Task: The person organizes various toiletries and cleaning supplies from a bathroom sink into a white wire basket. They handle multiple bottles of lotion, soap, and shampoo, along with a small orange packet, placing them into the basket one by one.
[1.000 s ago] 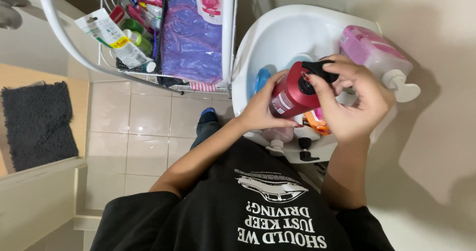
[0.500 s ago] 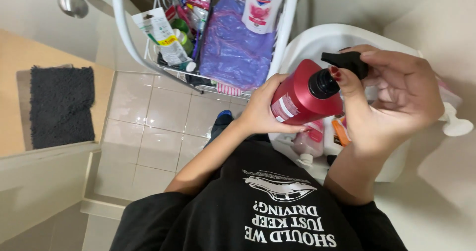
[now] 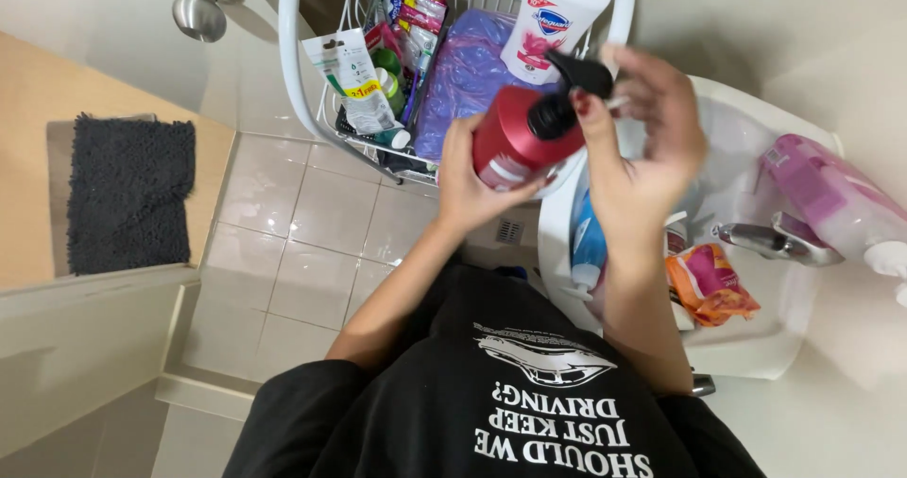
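I hold a red pump bottle [image 3: 515,138] with a black pump head [image 3: 567,86] tilted in front of me. My left hand [image 3: 463,180] wraps the bottle's body from below. My right hand [image 3: 642,147] grips the black pump head at the top. The bottle hangs between a white wire basket [image 3: 293,72] and the white sink [image 3: 756,346].
The basket holds a white pump bottle [image 3: 557,15], a purple bag [image 3: 463,72] and several packets. On the sink are a pink bottle [image 3: 831,199], an orange pack [image 3: 709,284], a blue tube [image 3: 588,242] and a metal tap [image 3: 765,242]. A dark mat [image 3: 128,195] lies left on the floor.
Both hands have carried the red bottle leftward, away from the sink and toward the wire basket. My head has turned, so the basket and sink shifted in view.
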